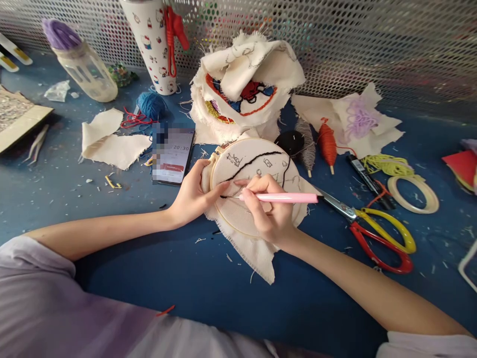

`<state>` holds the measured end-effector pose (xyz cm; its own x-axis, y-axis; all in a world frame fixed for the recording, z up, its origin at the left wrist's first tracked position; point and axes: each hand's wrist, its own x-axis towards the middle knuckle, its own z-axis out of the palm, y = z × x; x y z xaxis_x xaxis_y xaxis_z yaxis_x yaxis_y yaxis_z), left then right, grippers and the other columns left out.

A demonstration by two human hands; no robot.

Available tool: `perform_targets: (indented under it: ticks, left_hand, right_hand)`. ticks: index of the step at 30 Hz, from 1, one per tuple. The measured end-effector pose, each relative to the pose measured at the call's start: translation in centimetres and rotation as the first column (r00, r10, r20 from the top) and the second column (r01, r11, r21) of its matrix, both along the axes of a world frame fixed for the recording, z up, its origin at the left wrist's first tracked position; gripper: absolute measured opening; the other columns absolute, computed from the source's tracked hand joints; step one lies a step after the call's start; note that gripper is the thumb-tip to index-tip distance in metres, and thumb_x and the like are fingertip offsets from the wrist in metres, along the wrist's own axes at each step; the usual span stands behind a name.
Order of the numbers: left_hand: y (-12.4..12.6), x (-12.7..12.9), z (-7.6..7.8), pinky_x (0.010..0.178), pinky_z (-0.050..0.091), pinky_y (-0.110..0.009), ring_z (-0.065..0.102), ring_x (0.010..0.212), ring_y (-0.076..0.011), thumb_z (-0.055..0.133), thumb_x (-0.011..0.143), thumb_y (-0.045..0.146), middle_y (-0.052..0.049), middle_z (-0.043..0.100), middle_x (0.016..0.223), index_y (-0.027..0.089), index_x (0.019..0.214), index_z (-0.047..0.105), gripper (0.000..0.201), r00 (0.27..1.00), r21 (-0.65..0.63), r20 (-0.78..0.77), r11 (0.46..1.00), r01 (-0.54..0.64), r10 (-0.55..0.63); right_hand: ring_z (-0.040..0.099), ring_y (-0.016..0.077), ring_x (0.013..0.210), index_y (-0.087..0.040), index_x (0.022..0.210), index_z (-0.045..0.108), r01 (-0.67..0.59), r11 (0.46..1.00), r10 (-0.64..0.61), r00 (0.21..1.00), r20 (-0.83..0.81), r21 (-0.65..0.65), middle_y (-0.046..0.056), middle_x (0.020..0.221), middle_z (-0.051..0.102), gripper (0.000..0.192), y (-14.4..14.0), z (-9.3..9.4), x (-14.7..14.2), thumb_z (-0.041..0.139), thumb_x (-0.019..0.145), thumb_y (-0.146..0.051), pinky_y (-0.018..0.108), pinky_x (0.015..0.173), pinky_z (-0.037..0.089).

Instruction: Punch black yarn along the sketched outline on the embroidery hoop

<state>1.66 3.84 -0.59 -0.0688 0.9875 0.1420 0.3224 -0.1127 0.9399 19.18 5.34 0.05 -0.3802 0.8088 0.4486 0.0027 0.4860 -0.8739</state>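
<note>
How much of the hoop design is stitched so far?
Done: one long black line curves across the hooped cloth. In hand: the right hand works the pink punch needle at that line's left end while the left hand steadies the hoop. Left: the small sketched motifs remain unfilled.

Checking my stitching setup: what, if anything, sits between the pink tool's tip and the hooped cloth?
Nothing visible does. The right hand holds the pink-handled punch needle with its tip at the cream cloth in the round wooden hoop; the left hand steadies the hoop's edge.

Two thread spools [327, 143] — one hoop [253, 186], one scissors [376, 228].
</note>
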Motion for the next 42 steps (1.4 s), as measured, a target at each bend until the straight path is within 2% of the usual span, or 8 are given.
perform_targets:
  ticks: [6, 12, 16, 22, 24, 27, 32, 42]
  left_hand:
    - [0.01, -0.07, -0.25, 0.067, 0.046, -0.03, 0.05, 0.075, -0.015, 0.068, 0.079, 0.038, 0.0, 0.055, 0.084, 0.02, 0.099, 0.049, 0.033, 1.0, 0.024, -0.021, 1.0, -0.004, 0.004]
    - [0.13, -0.13, -0.11, 0.069, 0.047, -0.029, 0.051, 0.077, -0.0152, 0.07, 0.078, 0.035, -0.001, 0.056, 0.087, 0.019, 0.099, 0.048, 0.034, 1.0, 0.028, -0.003, 1.0, -0.003, 0.003]
    - [0.02, -0.18, 0.04, 0.067, 0.046, -0.029, 0.05, 0.075, -0.0146, 0.069, 0.079, 0.035, 0.0, 0.054, 0.084, 0.02, 0.099, 0.048, 0.033, 1.0, 0.019, 0.006, 1.0, -0.001, 0.001]
    - [-0.48, -0.36, 0.06, 0.061, 0.041, -0.029, 0.044, 0.065, -0.0137, 0.054, 0.09, 0.039, 0.003, 0.043, 0.072, 0.023, 0.101, 0.045, 0.021, 0.992, -0.016, 0.113, 0.998, 0.061, -0.059]
    - [-0.51, -0.39, 0.11, 0.069, 0.045, -0.031, 0.049, 0.072, -0.015, 0.057, 0.088, 0.037, 0.002, 0.049, 0.079, 0.023, 0.103, 0.045, 0.024, 0.992, 0.017, 0.097, 0.997, 0.079, -0.08]
    - [-0.42, -0.36, 0.17, 0.076, 0.048, -0.034, 0.054, 0.083, -0.0173, 0.066, 0.081, 0.034, -0.001, 0.055, 0.09, 0.022, 0.107, 0.043, 0.037, 0.993, 0.023, 0.065, 0.995, 0.098, -0.099]
    - [-0.22, -0.29, -0.04, 0.076, 0.049, -0.035, 0.055, 0.084, -0.0178, 0.069, 0.078, 0.031, -0.002, 0.056, 0.093, 0.02, 0.108, 0.043, 0.041, 0.993, 0.002, 0.046, 0.995, 0.104, -0.104]
    - [-0.12, -0.24, 0.23, 0.07, 0.049, -0.03, 0.053, 0.079, -0.0155, 0.07, 0.077, 0.029, 0.0, 0.055, 0.089, 0.02, 0.105, 0.044, 0.039, 0.991, -0.03, 0.087, 0.994, 0.102, -0.099]
  right_hand:
    - [0.045, 0.0126, 0.06, -0.024, 0.076, 0.045, 0.032, 0.999, -0.032, 0.999, 0.023, -0.017, -0.004, 0.066, 0.043, 0.018, 0.05, -0.2, 0.16, 0.052, 0.092, -0.024, 0.035, 0.065, 0.046]
    - [0.043, 0.0113, 0.058, -0.023, 0.075, 0.044, 0.04, 0.999, -0.04, 0.999, 0.026, 0.009, -0.005, 0.066, 0.041, 0.019, -0.01, -0.01, 0.09, 0.051, 0.092, -0.02, 0.036, 0.068, 0.048]
    - [0.047, 0.0131, 0.063, -0.024, 0.079, 0.043, -0.019, 0.992, 0.006, 0.995, 0.101, 0.127, -0.004, 0.068, 0.042, 0.017, -0.13, 0.02, 0.08, 0.051, 0.091, -0.015, 0.041, 0.08, 0.052]
    - [0.05, 0.0157, 0.07, -0.023, 0.079, 0.045, -0.111, 0.914, -0.035, 0.937, 0.348, 0.39, 0.0, 0.073, 0.054, 0.019, -0.05, 0.27, -0.37, 0.057, 0.086, -0.011, 0.038, 0.071, 0.045]
    - [0.05, 0.0154, 0.07, -0.023, 0.079, 0.046, -0.107, 0.931, -0.024, 0.936, 0.35, 0.35, -0.001, 0.073, 0.054, 0.018, -0.04, 0.34, -0.42, 0.057, 0.086, -0.011, 0.037, 0.07, 0.045]
    - [0.051, 0.0141, 0.068, -0.023, 0.08, 0.048, -0.054, 0.988, 0.021, 0.975, 0.219, 0.145, -0.002, 0.07, 0.048, 0.015, 0.02, 0.27, -0.16, 0.056, 0.088, -0.015, 0.035, 0.07, 0.047]
    - [0.052, 0.0138, 0.068, -0.024, 0.077, 0.05, 0.012, 0.999, -0.013, 1.0, -0.027, -0.031, -0.003, 0.069, 0.047, 0.014, 0.35, -0.09, 0.24, 0.054, 0.091, -0.02, 0.042, 0.085, 0.051]
    - [0.046, 0.0118, 0.064, -0.023, 0.076, 0.048, 0.012, 1.0, -0.014, 0.998, -0.064, -0.022, -0.004, 0.068, 0.043, 0.016, 0.34, 0.15, 0.16, 0.051, 0.09, -0.015, 0.042, 0.089, 0.054]
